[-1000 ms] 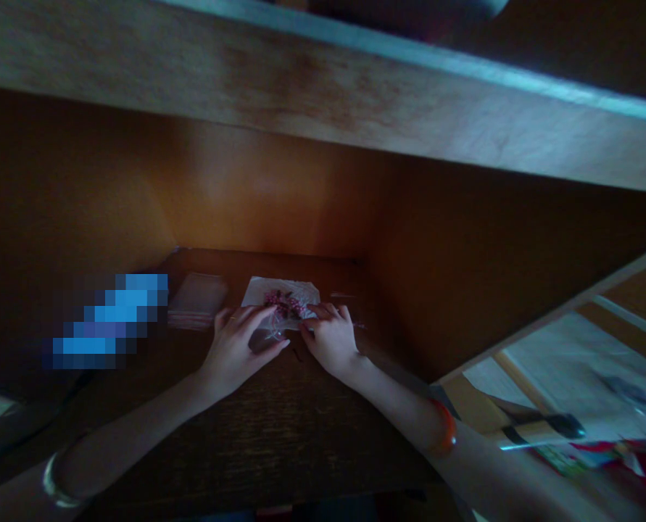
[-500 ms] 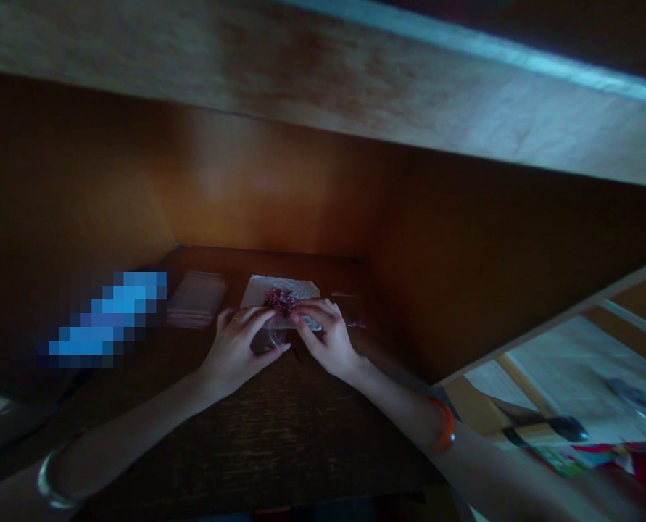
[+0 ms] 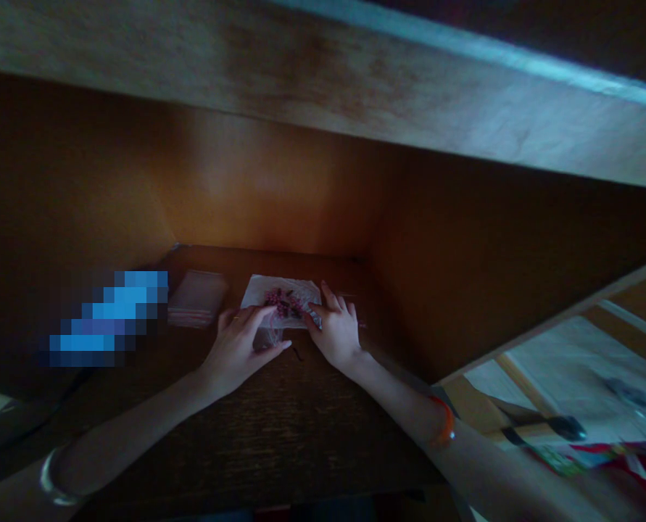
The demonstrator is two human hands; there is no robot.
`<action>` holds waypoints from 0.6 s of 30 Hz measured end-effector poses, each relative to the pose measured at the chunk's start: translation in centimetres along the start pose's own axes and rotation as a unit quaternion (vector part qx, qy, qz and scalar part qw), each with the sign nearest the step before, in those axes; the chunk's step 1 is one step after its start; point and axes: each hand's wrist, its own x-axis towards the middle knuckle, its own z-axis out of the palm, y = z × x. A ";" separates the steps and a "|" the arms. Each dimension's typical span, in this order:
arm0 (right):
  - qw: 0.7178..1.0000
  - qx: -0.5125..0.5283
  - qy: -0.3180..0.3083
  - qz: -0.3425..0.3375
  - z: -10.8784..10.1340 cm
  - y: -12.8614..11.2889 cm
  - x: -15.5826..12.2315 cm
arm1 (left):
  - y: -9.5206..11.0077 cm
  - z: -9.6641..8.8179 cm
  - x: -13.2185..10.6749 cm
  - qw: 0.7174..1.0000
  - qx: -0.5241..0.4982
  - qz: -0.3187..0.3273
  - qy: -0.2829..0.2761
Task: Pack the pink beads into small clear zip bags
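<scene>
A whitish, crinkled plastic sheet or bag lies on the dark desk, with a cluster of small pink and dark bead-like pieces at its middle. My left hand curves at the near left of the cluster, thumb and index finger around a clear, thin plastic piece that looks like a small bag. My right hand rests at the right edge of the white sheet, fingers spread, thumb and index tip close to the beads. The dim light hides the exact shape of the beads.
Left of my left hand lies a stack of flat clear packets. Farther left is a blurred-out bright blue patch. Wooden panels enclose the desk at the back and sides. A small dark strip lies near my hands.
My right hand has moved right, away from the cluster, and its fingers have spread. The beads look more spread to the right. My left hand has hardly moved.
</scene>
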 end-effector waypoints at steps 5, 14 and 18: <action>1.000 -0.003 -0.006 -0.021 0.3 0.2 -0.1 | 0.0 0.0 0.0 1.000 0.003 0.001 -0.003; 1.000 0.013 0.014 -0.008 0.8 0.4 0.1 | -0.1 0.1 0.0 1.000 0.014 0.004 -0.011; 1.000 0.010 0.000 -0.020 1.0 0.6 0.1 | -0.1 0.0 0.0 1.000 0.013 0.013 -0.015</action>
